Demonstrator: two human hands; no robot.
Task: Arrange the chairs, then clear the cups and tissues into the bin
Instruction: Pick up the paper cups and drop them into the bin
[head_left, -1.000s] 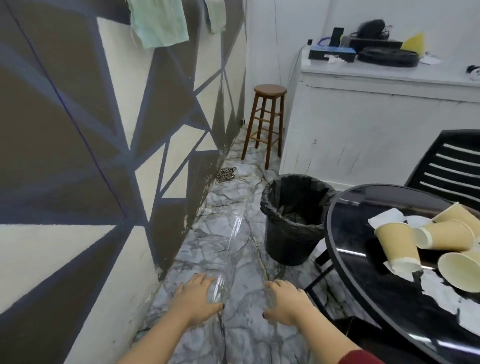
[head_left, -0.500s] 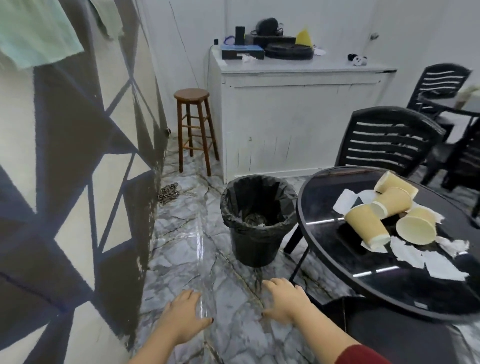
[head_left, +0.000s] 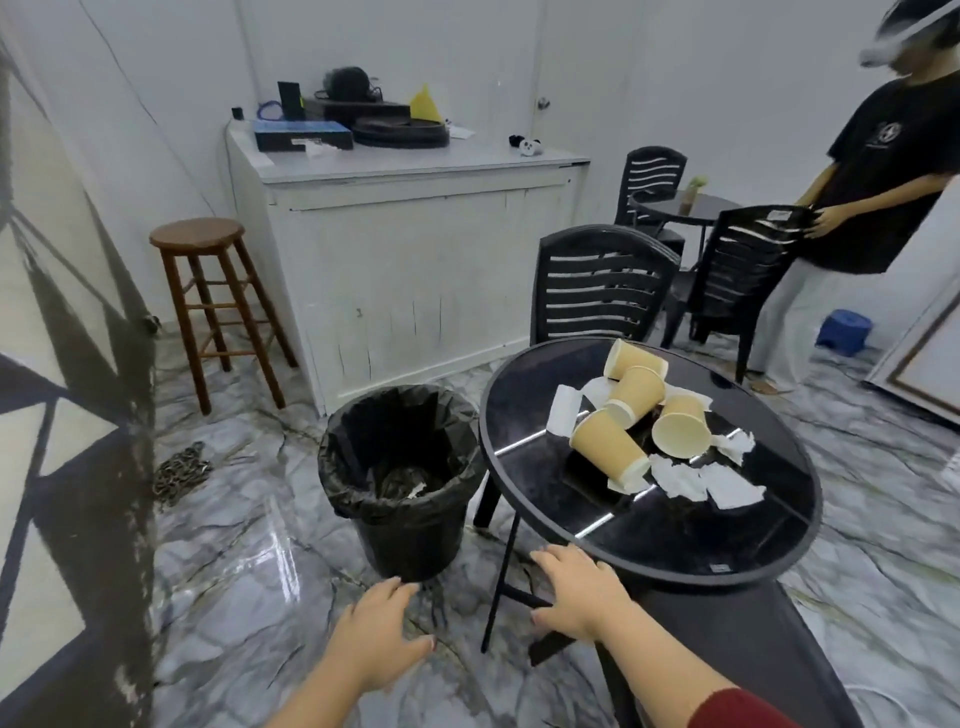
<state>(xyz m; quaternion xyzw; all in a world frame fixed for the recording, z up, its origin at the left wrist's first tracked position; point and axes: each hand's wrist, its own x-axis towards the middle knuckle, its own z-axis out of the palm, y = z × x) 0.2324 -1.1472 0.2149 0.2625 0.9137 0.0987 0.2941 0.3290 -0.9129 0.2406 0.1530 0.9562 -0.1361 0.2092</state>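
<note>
Four paper cups (head_left: 631, 387) lie tipped over on the one round counter (head_left: 545, 509) nearest the camera — a second round counter (head_left: 670, 205) stands further back. Around the cups, roughly five torn tissues (head_left: 675, 478). One black bin (head_left: 410, 519). Three black chairs (head_left: 597, 286) can be made out, plus one wooden stool (head_left: 200, 239) — and two hands (head_left: 376, 639), both bare.
</note>
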